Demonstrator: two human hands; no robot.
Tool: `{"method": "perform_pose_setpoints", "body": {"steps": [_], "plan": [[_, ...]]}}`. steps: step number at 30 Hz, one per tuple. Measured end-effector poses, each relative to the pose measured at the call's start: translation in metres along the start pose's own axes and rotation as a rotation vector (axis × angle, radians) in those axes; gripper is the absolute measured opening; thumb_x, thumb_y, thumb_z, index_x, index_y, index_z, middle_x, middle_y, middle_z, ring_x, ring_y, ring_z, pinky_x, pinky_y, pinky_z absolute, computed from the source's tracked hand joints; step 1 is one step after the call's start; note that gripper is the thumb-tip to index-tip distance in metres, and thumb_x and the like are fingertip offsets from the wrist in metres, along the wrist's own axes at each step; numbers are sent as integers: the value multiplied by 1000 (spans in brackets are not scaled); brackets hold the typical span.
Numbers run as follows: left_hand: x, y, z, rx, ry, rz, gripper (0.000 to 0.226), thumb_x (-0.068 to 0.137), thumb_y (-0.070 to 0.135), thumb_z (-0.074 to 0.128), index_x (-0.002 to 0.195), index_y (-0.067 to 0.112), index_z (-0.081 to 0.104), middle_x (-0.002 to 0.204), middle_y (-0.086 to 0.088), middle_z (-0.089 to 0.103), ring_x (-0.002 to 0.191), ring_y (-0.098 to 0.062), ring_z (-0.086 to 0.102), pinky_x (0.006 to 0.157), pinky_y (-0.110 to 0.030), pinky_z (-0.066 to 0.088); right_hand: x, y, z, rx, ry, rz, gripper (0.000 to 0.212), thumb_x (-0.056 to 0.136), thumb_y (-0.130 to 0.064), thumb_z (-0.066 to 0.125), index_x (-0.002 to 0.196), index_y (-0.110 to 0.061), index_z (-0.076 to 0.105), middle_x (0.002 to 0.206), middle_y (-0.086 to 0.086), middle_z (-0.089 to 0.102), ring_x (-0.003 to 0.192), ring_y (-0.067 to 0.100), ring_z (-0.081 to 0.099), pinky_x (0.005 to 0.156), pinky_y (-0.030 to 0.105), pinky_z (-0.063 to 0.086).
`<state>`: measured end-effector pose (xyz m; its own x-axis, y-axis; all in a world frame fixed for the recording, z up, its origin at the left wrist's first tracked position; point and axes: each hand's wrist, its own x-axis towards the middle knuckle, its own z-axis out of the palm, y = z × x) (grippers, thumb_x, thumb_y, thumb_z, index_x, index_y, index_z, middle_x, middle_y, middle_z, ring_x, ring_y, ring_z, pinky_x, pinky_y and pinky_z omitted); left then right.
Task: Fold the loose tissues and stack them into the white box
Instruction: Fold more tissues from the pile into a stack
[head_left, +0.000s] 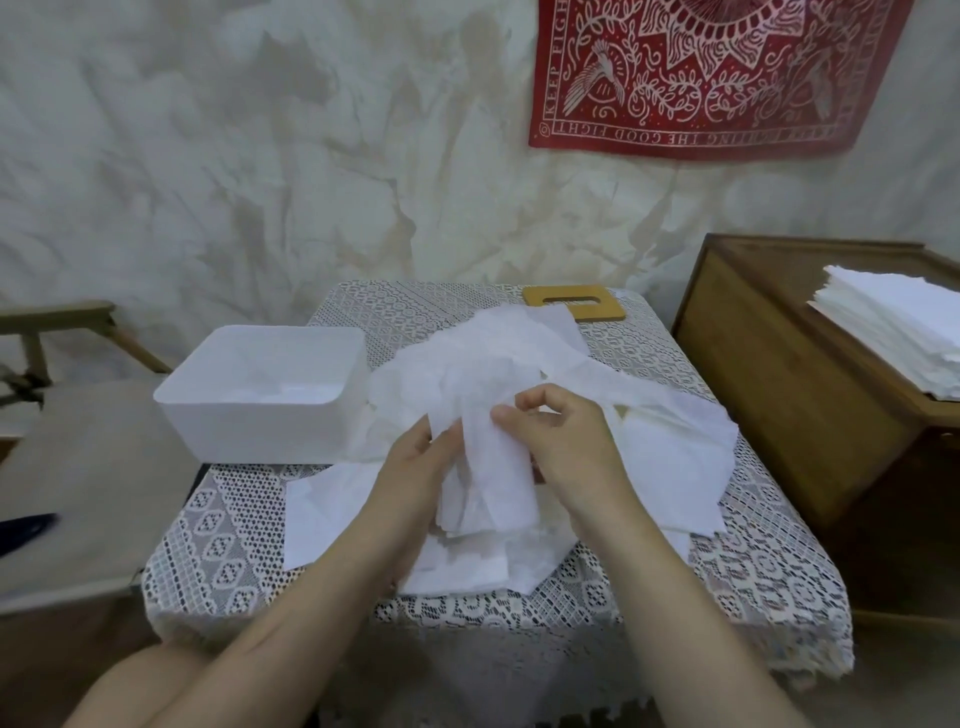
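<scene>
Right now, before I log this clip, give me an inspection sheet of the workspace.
Surface: small table under a lace cloth.
Job's things: white box at the table's left, open, with something white inside; loose tissues heaped mid-table; held tissue partly folded.
Clutter: wooden lid with a slot at the far edge, partly under the tissues.
Grippers: left hand and right hand both grip the held tissue.
Cables: nothing seen.
Surroundings: wooden cabinet on the right bearing a paper stack; red wall hanging; chair on the left.
</scene>
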<state>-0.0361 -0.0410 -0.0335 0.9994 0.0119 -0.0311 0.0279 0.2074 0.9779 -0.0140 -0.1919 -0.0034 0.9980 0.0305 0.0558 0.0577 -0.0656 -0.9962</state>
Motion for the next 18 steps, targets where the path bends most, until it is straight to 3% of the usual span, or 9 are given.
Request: {"method": "perform_pose_setpoints", "body": {"steps": [3, 6, 8, 10, 14, 18], "plan": [[0, 1, 1, -14, 2, 6, 35, 108, 35, 47, 123, 12, 70, 93, -2, 80, 89, -15, 77, 74, -25, 59, 5, 11, 10, -150, 68, -66, 18, 79, -43, 79, 72, -33, 65, 63, -16, 62, 64, 8, 58, 67, 36, 48], [-1, 2, 1, -9, -34, 20, 35, 105, 38, 50, 111, 10, 68, 76, 4, 77, 66, -4, 72, 56, -16, 54, 1, 10, 11, -303, 141, -113, 22, 85, -42, 76, 75, -28, 64, 66, -20, 62, 64, 4, 56, 68, 31, 46], [-1, 3, 0, -5, -36, 26, 34, 99, 37, 59, 118, 11, 69, 95, -2, 80, 88, -15, 77, 78, -29, 61, -2, 7, 11, -383, 161, -113, 22, 87, -44, 73, 80, -26, 64, 73, -14, 65, 68, 4, 59, 66, 29, 44], [-1, 1, -1, -29, -16, -2, 35, 96, 27, 66, 126, 11, 68, 115, -9, 78, 109, -29, 74, 96, -47, 58, -5, 7, 10, -435, 152, -111, 21, 89, -45, 71, 84, -26, 64, 77, -10, 65, 71, 6, 60, 65, 29, 43], [2, -3, -4, -44, 58, -36, 26, 100, 20, 63, 123, 12, 71, 117, -10, 77, 112, -33, 72, 104, -60, 52, -7, 9, 1, -415, 138, -107, 21, 89, -43, 72, 100, -29, 60, 84, -8, 62, 74, 10, 60, 70, 33, 47], [2, -2, -3, -62, 60, -42, 27, 101, 21, 62, 124, 11, 71, 119, -10, 76, 115, -31, 71, 107, -59, 50, -5, 9, -7, -282, 117, -19, 47, 87, -55, 71, 124, -32, 55, 103, -9, 63, 90, 8, 63, 84, 35, 50]]}}
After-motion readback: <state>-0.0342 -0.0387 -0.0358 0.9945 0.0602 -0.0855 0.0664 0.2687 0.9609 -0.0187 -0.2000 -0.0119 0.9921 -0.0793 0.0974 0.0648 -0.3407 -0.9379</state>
